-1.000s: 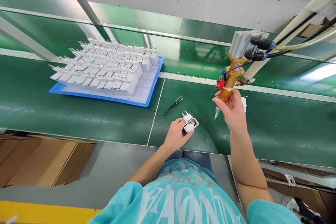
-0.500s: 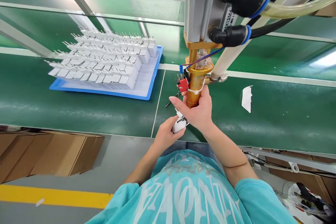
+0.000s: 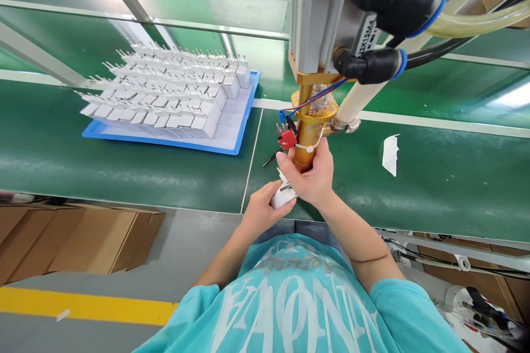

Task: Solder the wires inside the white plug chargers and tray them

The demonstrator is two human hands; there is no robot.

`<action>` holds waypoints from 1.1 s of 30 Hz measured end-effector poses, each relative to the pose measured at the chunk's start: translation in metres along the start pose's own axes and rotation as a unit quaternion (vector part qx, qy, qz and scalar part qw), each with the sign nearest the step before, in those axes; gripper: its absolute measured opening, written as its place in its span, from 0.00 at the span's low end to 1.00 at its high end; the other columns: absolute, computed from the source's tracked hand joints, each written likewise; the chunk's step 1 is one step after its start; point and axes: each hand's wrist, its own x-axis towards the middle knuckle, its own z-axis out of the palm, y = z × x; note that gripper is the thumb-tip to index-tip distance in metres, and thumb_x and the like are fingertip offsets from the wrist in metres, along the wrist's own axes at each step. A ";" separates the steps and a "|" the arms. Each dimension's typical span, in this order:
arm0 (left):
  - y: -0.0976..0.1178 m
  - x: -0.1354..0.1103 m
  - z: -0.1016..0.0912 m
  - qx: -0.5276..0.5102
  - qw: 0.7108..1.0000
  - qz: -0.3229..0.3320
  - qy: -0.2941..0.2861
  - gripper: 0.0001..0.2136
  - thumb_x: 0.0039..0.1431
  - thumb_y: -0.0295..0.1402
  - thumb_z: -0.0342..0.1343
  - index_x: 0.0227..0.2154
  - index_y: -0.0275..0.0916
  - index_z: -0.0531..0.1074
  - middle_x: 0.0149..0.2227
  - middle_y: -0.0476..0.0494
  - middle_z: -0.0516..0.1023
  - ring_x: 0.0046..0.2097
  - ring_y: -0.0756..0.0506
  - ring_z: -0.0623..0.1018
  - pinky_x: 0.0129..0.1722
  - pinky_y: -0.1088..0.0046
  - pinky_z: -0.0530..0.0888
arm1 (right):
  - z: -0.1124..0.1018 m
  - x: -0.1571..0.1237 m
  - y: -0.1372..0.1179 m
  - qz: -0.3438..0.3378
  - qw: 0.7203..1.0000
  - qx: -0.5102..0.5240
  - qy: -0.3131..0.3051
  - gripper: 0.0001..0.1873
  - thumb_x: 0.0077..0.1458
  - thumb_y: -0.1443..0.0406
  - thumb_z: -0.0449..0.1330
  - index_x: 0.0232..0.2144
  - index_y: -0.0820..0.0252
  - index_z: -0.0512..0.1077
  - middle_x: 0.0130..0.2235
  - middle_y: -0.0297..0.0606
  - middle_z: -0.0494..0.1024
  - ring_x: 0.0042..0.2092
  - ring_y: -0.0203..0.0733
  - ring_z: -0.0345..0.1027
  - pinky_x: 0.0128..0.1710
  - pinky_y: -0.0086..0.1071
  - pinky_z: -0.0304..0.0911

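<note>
The left hand (image 3: 265, 207) is curling in front of the torso, thumb lying across the top and fingers (image 3: 285, 205) wrapping underneath in a closed grasp, the bare forearm running down and leftward to the sleeve. The right hand (image 3: 310, 174) is sitting just above and touching it, fingers closing in a fist-like grip, wrist bending, forearm angling down to the right.

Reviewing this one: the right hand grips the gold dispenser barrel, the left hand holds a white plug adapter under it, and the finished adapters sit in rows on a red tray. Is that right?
Not quite: the tray is blue, not red, as the head view shows. The rest holds: the right hand grips the gold dispenser barrel, the left hand holds a white plug adapter under it, and the adapters in rows sit on that tray.
</note>
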 end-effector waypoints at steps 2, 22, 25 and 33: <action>0.001 0.000 0.000 0.011 1.000 -0.005 -0.004 0.14 0.53 0.37 0.60 0.41 0.36 0.75 0.32 0.46 0.78 0.31 0.48 0.75 0.31 0.75 0.73 | -0.001 0.001 -0.001 -0.008 1.000 -0.008 0.006 0.11 0.53 0.63 0.60 0.38 0.54 0.63 0.23 0.26 0.64 0.22 0.32 0.58 0.23 0.30 0.60; -0.004 0.000 0.011 -0.020 0.999 -0.027 -0.008 0.11 0.54 0.35 0.59 0.40 0.37 0.74 0.28 0.49 0.76 0.26 0.51 0.71 0.26 0.77 0.70 | -0.002 0.000 0.001 -0.014 0.999 0.028 -0.016 0.17 0.51 0.58 0.65 0.34 0.53 0.59 0.19 0.21 0.64 0.19 0.32 0.59 0.20 0.30 0.58; -0.007 0.000 0.017 -0.045 0.998 -0.046 -0.004 0.11 0.53 0.34 0.59 0.39 0.37 0.74 0.27 0.51 0.76 0.24 0.52 0.69 0.24 0.79 0.68 | -0.001 0.000 0.000 -0.007 0.999 0.036 -0.013 0.19 0.51 0.56 0.65 0.35 0.53 0.59 0.19 0.21 0.63 0.19 0.32 0.59 0.21 0.31 0.60; -0.002 0.005 0.034 -0.098 0.994 -0.039 0.016 0.15 0.51 0.31 0.59 0.43 0.36 0.72 0.38 0.44 0.81 0.36 0.45 0.79 0.36 0.72 0.77 | 0.013 0.000 -0.010 -0.003 1.000 0.031 0.005 0.20 0.48 0.54 0.67 0.34 0.53 0.61 0.23 0.27 0.65 0.32 0.40 0.70 0.31 0.35 0.69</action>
